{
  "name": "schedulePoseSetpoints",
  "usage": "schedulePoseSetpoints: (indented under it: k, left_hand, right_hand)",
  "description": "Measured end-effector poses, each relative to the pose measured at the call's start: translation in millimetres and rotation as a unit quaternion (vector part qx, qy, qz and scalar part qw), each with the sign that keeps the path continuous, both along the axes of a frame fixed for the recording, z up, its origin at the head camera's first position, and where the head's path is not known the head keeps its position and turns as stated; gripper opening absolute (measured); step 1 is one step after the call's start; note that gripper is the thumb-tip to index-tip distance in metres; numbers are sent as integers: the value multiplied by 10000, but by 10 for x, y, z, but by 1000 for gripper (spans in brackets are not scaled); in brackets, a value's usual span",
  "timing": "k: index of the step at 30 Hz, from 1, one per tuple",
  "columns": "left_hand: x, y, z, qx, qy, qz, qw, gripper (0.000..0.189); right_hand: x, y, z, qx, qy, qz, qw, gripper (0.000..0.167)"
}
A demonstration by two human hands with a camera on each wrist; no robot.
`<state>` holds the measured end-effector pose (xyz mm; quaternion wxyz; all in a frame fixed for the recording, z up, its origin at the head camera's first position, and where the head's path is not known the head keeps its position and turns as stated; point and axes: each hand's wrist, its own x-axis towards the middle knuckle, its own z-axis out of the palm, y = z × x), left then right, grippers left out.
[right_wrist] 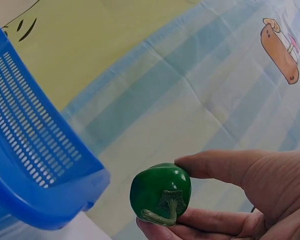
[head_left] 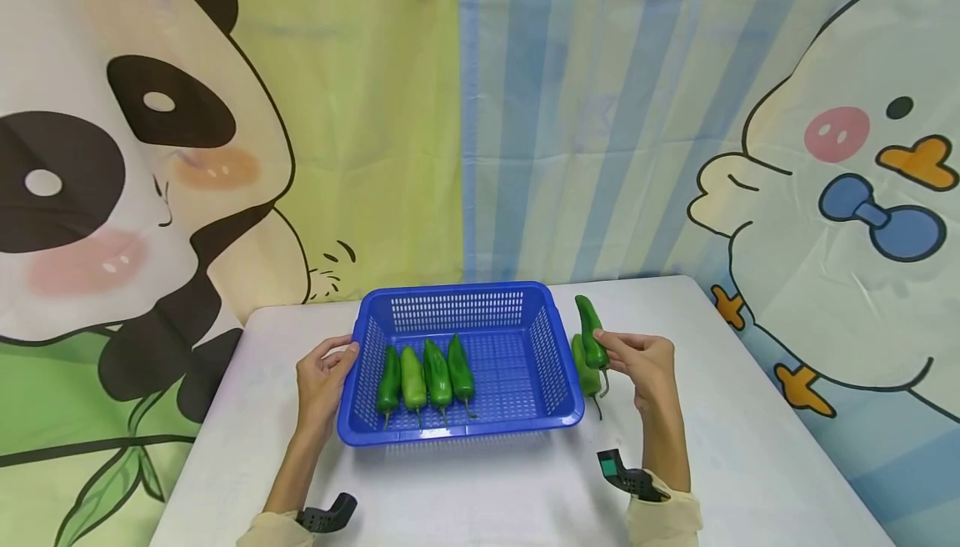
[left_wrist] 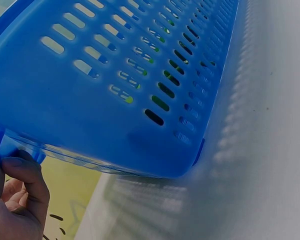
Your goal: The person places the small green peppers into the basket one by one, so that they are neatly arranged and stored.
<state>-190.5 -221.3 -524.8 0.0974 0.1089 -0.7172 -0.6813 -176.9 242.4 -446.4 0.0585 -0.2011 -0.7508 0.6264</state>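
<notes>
A blue plastic basket (head_left: 491,426) with slotted walls stands on the table. Several green peppers (head_left: 437,373) lie side by side in its left half, stems toward the front. My left hand (head_left: 322,376) grips the basket's left rim; the left wrist view shows its thumb and curled fingers at the rim. To the right of the basket, my right hand (head_left: 647,361) pinches a dark green pepper (head_left: 590,330) between thumb and fingers, stem end pointing down toward me. Beneath it, a lighter green pepper (head_left: 583,370) is partly hidden, close by the basket's right wall.
The white table (head_left: 750,447) carries the basket near its back edge. Behind it hangs a printed curtain (head_left: 525,113) with a panda and a chick. Each wrist wears a black camera mount (head_left: 633,480).
</notes>
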Motion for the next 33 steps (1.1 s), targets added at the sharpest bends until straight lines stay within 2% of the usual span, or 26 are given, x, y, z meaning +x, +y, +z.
schedulePoseSetpoints:
  k: [9,23,33]
  left_hand:
    - [-12,-1,0,-1,28,16,10000,40]
    - [17,15,6,7,1,17,10000,39]
    - [-1,8,-2,2,43,19,10000,39]
  right_hand:
    - [-14,-105,45,-171,4,167,9997,58]
    - [-21,-233,35,-126,30,404,9991,57]
    - [-48,-340,50,-83,64,466,9989,53]
